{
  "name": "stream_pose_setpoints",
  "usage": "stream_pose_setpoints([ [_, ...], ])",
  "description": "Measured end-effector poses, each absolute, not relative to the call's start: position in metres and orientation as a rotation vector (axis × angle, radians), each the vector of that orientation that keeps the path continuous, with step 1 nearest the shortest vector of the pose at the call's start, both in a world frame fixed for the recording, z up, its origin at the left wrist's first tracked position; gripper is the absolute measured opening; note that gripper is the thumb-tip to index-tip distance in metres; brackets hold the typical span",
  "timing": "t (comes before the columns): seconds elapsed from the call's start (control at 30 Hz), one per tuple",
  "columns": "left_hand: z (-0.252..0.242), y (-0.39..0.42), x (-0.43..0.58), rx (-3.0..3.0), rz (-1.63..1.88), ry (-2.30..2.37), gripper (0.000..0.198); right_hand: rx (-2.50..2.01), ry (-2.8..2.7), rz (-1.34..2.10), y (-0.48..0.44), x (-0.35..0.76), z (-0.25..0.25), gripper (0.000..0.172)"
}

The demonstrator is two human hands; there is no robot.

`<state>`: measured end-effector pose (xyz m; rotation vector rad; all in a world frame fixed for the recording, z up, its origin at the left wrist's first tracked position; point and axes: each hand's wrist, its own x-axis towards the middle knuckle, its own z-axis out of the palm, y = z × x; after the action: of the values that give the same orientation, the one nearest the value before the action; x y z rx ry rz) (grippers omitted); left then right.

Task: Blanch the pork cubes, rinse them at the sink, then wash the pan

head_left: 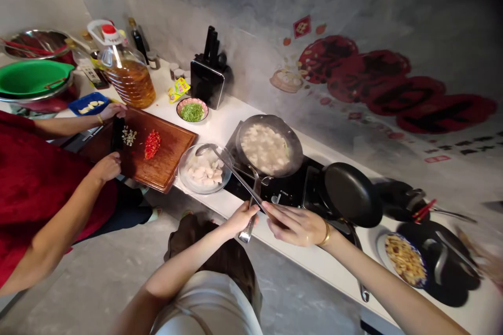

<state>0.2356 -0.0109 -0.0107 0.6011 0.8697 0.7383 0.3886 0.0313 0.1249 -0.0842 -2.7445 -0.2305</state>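
Observation:
My left hand (240, 218) is closed round the metal handle of a wok (295, 159) on the stove. Inside the wok, pale chunks sit in cloudy, steaming liquid. My right hand (296, 224), a bangle at its wrist, grips the end of a long metal ladle (239, 178). The ladle slants leftward across the wok handle, and its head is over a clear bowl (181, 173) of pale, whitish pieces, perhaps meat. Whether the ladle head touches those pieces I cannot tell.
At left, a person in red holds a knife (117, 134) at a wooden cutting board (173, 154) with chopped red pepper. Behind are an oil jug (131, 80), a knife block (206, 83) and a bowl of greens (192, 112). A black frying pan (351, 193) stands right of the wok.

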Motion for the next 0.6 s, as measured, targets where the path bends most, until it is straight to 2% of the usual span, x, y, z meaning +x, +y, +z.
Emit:
stream_pose_setpoints([
  [0.2, -0.012, -0.011, 0.236, 0.603, 0.715, 0.882, 0.050, -0.089, -2.769, -0.271, 0.031, 0.389, 0.132, 0.009],
  [0.33, -0.010, -0.012, 0.234, 0.644, 0.757, 0.906, 0.042, -0.206, -2.742, -0.233, 0.025, 0.383, 0.113, 0.010],
  [0.47, -0.008, -0.012, 0.232, 0.701, 0.800, 0.913, 0.027, -0.244, -2.792, -0.038, 0.023, 0.380, 0.088, 0.019],
  [0.6, -0.009, -0.011, 0.231, 0.706, 0.782, 0.888, 0.016, -0.373, -2.764, 0.151, 0.024, 0.380, 0.077, 0.036],
])
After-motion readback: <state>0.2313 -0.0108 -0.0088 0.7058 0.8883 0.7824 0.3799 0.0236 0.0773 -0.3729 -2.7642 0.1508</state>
